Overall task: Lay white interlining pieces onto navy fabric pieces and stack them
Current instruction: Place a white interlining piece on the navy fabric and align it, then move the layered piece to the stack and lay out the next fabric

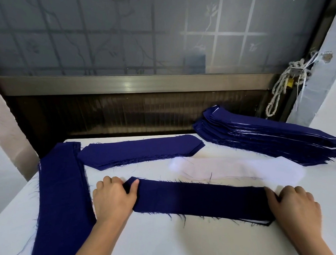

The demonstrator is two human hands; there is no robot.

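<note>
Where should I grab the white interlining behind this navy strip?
Probably pinch the right tip of the white interlining, coming from the near right: it lies flat, that tapered end is free beside the right hand, and the navy stack crowds its far edge.

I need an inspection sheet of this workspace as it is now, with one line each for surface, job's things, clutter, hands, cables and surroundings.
Surface: white table.
Job's things: navy piece lies flat in front; white interlining lies behind it; left navy stack; back navy stack; layered stack at the right, with white edges showing between the navy.
Clutter: nothing seen.
Hands: left hand pinches the piece's left end; right hand grips its right end.
Cables: nothing seen.
Surroundings: frosted window behind; knotted rope at its right frame.
</note>
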